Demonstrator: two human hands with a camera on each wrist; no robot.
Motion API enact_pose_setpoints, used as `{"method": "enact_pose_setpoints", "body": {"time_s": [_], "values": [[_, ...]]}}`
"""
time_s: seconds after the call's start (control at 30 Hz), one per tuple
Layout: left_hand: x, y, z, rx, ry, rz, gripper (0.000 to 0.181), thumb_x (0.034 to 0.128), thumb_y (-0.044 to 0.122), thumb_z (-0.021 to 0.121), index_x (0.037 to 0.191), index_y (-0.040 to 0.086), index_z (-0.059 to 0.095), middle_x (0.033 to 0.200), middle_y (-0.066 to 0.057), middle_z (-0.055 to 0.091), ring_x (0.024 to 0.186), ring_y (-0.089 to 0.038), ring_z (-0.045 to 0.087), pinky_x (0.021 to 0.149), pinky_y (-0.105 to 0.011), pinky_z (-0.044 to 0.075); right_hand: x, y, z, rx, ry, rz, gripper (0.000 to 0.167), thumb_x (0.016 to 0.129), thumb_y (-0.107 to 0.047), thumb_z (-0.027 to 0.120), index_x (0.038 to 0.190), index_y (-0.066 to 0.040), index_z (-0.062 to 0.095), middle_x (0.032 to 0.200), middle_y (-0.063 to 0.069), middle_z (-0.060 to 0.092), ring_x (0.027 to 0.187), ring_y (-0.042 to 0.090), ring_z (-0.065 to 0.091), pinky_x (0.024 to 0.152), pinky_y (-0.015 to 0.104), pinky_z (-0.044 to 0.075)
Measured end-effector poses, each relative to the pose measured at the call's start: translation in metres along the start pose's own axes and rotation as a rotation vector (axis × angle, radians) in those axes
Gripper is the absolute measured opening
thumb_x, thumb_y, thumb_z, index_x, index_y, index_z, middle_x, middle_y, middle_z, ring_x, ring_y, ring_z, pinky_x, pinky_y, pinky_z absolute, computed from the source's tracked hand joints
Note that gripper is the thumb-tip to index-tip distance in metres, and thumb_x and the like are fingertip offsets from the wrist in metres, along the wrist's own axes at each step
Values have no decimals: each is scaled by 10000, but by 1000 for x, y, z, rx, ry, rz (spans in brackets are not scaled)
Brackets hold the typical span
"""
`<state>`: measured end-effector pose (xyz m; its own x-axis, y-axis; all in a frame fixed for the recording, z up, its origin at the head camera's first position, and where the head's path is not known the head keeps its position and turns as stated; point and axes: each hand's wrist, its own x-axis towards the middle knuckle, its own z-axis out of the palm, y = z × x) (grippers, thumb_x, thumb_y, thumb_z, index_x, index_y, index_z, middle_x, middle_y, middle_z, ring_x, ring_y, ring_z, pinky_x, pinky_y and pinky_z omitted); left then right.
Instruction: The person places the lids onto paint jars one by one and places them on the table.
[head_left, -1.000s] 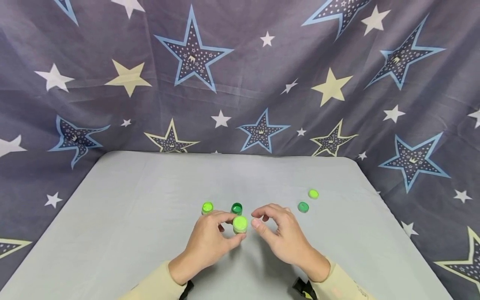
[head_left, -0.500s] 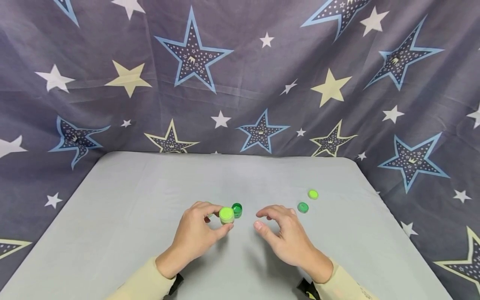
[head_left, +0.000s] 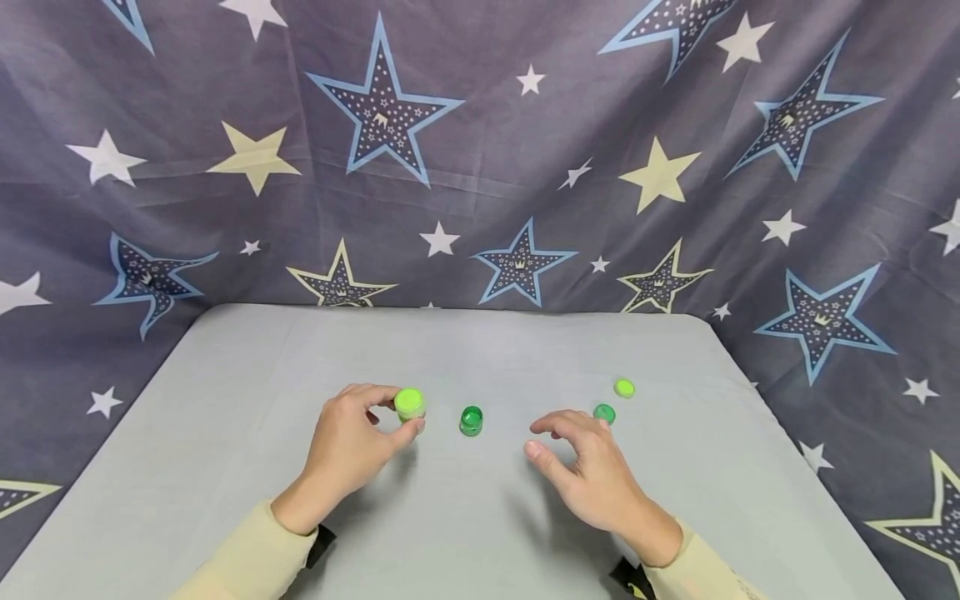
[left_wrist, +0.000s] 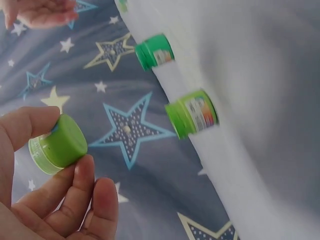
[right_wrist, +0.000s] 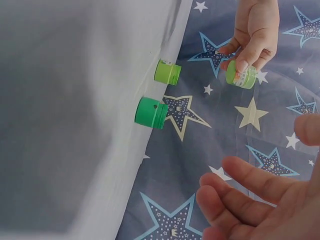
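My left hand (head_left: 348, 442) pinches a small light green jar (head_left: 409, 403) between thumb and fingers, held above the table; the left wrist view shows this jar (left_wrist: 59, 145) too. An uncapped light green jar (left_wrist: 192, 114) stands on the table, hidden behind the hand in the head view. To its right stands an uncapped dark green jar (head_left: 471, 421). My right hand (head_left: 592, 475) holds nothing, its fingers loosely bent and thumb apart. Just beyond it lie a dark green lid (head_left: 604, 413) and a light green lid (head_left: 625, 387).
A pale grey cloth covers the table (head_left: 300, 350). Behind and beside it hangs a dark curtain (head_left: 480, 167) with a star pattern.
My left hand has moved to the left with the held jar, away from the right hand, and now covers the standing light green jar. My right hand has shifted slightly right.
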<state>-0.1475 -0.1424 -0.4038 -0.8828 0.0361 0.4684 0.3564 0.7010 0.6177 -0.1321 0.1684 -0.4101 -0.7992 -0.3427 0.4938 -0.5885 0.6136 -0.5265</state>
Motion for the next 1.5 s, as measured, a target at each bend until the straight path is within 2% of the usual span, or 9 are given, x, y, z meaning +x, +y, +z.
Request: {"method": "enact_pose_setpoints", "body": {"time_s": [0.2, 0.37, 0.6, 0.83, 1.2, 1.5], "values": [[8, -10, -10, 36, 9, -11, 272, 752, 182, 910, 993, 115, 801, 874, 25, 725, 843, -210, 645, 689, -343, 511, -1, 3, -4, -13, -5, 18, 183, 958, -294, 716, 1085, -164, 734, 1070, -56, 717, 944, 132, 602, 897, 432, 391], [15, -21, -16, 69, 0, -52, 271, 776, 204, 890, 1008, 99, 800, 899, -26, 740, 801, -252, 654, 686, -378, 510, -3, 6, -6, -33, 0, 17, 197, 956, -297, 718, 1091, -155, 733, 1081, -53, 717, 958, 94, 593, 900, 428, 393], [24, -39, -20, 110, -5, -120, 282, 796, 242, 871, 1024, 92, 798, 921, -69, 745, 837, -283, 671, 718, -435, 513, -5, 11, -8, -84, 12, -6, 241, 949, -306, 724, 1097, -116, 732, 1099, -18, 722, 1060, 163, 630, 922, 449, 391], [29, -53, -24, 140, -23, -175, 343, 823, 257, 847, 1088, 51, 777, 965, -118, 744, 945, -369, 686, 786, -515, 508, -9, 17, -8, -159, 31, -51, 291, 935, -323, 735, 1119, -98, 736, 1154, 24, 722, 1058, 175, 617, 855, 413, 383], [34, -66, -29, 152, -47, -209, 397, 833, 254, 835, 1134, 9, 750, 1005, -159, 742, 982, -406, 673, 831, -542, 500, -14, 26, -6, -244, 64, -94, 379, 912, -385, 744, 1162, -100, 738, 1254, 92, 690, 1122, 246, 617, 861, 457, 405], [39, -89, -33, 199, -95, -263, 398, 853, 266, 815, 1152, 14, 740, 1029, -173, 728, 967, -404, 654, 799, -528, 493, -21, 33, -6, -290, 43, -64, 419, 906, -438, 745, 1167, -111, 732, 1263, 104, 674, 1167, 280, 600, 884, 477, 420]]}}
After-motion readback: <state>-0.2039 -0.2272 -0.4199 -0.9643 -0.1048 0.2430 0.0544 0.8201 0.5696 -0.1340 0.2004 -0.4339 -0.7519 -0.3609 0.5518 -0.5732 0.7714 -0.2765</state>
